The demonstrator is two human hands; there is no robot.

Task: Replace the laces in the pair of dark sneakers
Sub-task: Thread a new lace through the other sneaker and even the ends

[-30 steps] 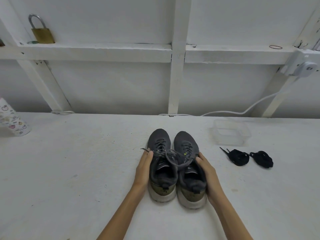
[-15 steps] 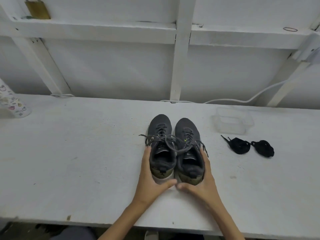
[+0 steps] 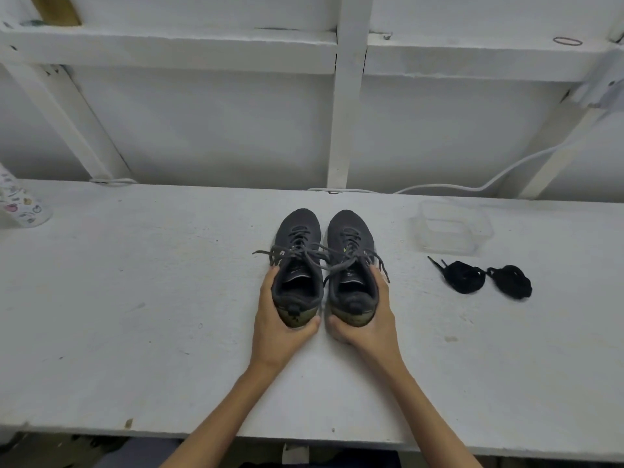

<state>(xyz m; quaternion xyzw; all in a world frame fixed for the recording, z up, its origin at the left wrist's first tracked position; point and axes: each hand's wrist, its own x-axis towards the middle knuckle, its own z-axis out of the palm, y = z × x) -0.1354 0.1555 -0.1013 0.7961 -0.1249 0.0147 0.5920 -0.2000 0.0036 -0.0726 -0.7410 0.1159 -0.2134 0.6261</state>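
The two dark sneakers stand side by side near the middle of the white tabletop (image 3: 135, 298), toes pointing away from the person and heels toward them. The left hand (image 3: 280, 329) grips the left sneaker (image 3: 297, 265) at the heel. Its fingers lie along the shoe's outer side and its thumb curls round the olive-coloured back of the heel. The right hand (image 3: 368, 322) grips the right sneaker (image 3: 351, 261) in the mirrored way, fingers up the outer side and thumb hooked round the heel. The two thumbs nearly meet in the narrow gap between the shoes. Both sneakers are threaded with grey laces (image 3: 314, 255), whose loose ends cross over between the two tongues and trail off to either side; one end hangs past the right hand's fingertips. To the right of the shoes, well apart from them, two coiled bundles of black laces lie on the tabletop, the nearer bundle (image 3: 464, 282) just beside the farther bundle (image 3: 511, 287). Behind these bundles stands a clear plastic container (image 3: 452, 228). A patterned cup (image 3: 20, 207) shows at the far left edge. A white cable (image 3: 472, 187) runs along the back of the tabletop against the white-painted framed wall, and a rubber band (image 3: 569, 41) lies on the ledge above.
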